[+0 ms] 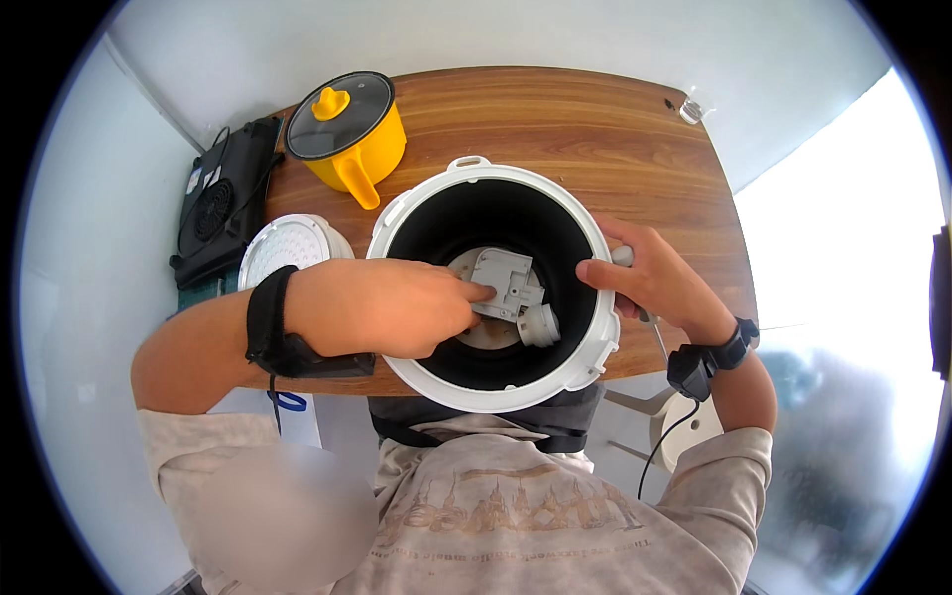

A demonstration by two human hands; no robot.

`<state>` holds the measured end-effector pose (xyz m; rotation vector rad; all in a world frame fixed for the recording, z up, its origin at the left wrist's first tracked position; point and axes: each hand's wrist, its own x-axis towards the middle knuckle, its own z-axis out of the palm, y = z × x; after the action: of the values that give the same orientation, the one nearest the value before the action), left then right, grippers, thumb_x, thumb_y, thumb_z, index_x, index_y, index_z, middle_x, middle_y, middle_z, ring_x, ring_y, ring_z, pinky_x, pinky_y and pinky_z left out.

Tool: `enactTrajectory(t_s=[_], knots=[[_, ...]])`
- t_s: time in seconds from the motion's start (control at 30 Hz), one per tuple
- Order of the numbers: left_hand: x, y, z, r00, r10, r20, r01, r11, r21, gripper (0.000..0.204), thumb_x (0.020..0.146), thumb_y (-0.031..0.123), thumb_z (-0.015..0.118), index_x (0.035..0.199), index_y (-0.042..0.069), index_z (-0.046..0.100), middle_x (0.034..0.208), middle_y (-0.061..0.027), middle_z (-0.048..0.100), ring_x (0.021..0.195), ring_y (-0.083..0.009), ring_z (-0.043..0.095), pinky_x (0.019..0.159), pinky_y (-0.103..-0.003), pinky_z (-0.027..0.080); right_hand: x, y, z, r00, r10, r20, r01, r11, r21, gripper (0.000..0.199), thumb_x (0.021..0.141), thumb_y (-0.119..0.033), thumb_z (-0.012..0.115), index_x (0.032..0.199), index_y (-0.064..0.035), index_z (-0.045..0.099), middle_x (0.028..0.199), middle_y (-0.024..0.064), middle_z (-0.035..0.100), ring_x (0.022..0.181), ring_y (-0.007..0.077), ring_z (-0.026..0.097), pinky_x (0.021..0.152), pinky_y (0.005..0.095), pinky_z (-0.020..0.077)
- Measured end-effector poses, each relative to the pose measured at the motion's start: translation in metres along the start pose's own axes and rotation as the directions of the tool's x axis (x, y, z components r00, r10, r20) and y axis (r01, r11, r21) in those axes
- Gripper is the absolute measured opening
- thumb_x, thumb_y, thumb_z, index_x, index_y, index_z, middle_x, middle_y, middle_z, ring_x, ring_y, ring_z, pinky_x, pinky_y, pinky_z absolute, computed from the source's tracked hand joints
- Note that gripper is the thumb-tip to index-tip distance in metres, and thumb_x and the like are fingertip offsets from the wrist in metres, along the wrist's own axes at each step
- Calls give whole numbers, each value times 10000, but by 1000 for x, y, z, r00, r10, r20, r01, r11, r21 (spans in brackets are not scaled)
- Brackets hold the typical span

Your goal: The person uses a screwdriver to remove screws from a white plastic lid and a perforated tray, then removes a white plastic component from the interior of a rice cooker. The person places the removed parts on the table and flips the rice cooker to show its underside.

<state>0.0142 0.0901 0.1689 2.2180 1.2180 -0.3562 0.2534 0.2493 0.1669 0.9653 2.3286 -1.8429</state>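
Note:
A large round white appliance housing [595,248], like the outer shell of a cooker with a black inside wall, stands tilted toward me at the table's front edge. In its bottom lies a light grey moulded plastic part [503,273]. Beside that part is a short white round plastic piece [538,325]. My left hand [387,305] reaches in over the left rim, fingers bent and closed at the edge of the grey part; its thumb is hidden. With the thumb over the right rim and the fingers outside near a grey handle, my right hand [645,270] grips the housing.
A yellow pot [382,149] with a dark glass lid stands at the back left. Left of it lies a black appliance [213,203] with a fan grille and cord. A white round perforated piece [288,243] sits by my left forearm. A small clear cup [696,105] stands back right.

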Motion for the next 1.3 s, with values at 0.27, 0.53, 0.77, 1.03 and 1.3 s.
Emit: enactTrajectory(t_s=[0.27, 0.53, 0.77, 1.03, 1.3], knots=[[-7, 9, -9, 995, -18, -93, 17, 1000, -15, 505, 823, 12, 651, 1315, 124, 663, 1486, -166, 503, 1290, -340, 554, 1053, -387, 500, -1, 5, 0, 1000, -13, -8, 13, 1000, 8, 505, 945, -281, 703, 1374, -37, 595, 688, 5, 624, 487, 48, 503, 450, 203, 399], [4, -1, 9, 995, -63, -72, 68, 995, 72, 555, 807, 2, 640, 1325, 196, 672, 1548, -205, 415, 1270, -360, 566, 1025, -411, 517, -3, 3, 1, 1000, -21, -14, 21, 1000, 13, 491, 943, -296, 702, 1351, -41, 607, 714, -1, 620, 494, 41, 491, 455, 197, 391], [1, 2, -4, 997, -31, -74, 39, 994, 105, 570, 771, -69, 637, 1304, 131, 673, 1485, -168, 500, 1121, -333, 666, 943, -389, 562, -2, 7, 1, 999, -35, 7, 35, 999, 41, 465, 950, -257, 699, 1341, -29, 596, 673, 6, 613, 489, 54, 502, 442, 214, 391], [-3, 5, -19, 946, -107, -305, 74, 990, -117, 303, 863, 110, 726, 1166, 84, 714, 1061, -104, 725, 962, -283, 700, 841, -378, 563, -3, 11, 2, 1000, -29, 7, 29, 998, 56, 502, 947, -320, 693, 1357, -48, 593, 705, -7, 606, 497, 42, 470, 462, 201, 371], [-23, 2, -38, 879, -332, -342, 159, 881, -446, 134, 899, 151, 750, 970, 51, 694, 830, -26, 681, 720, -119, 635, 677, -248, 497, -5, 9, 4, 1000, -29, -6, 29, 998, 55, 503, 951, -320, 686, 1366, -52, 590, 703, -8, 604, 500, 44, 471, 461, 203, 371]])
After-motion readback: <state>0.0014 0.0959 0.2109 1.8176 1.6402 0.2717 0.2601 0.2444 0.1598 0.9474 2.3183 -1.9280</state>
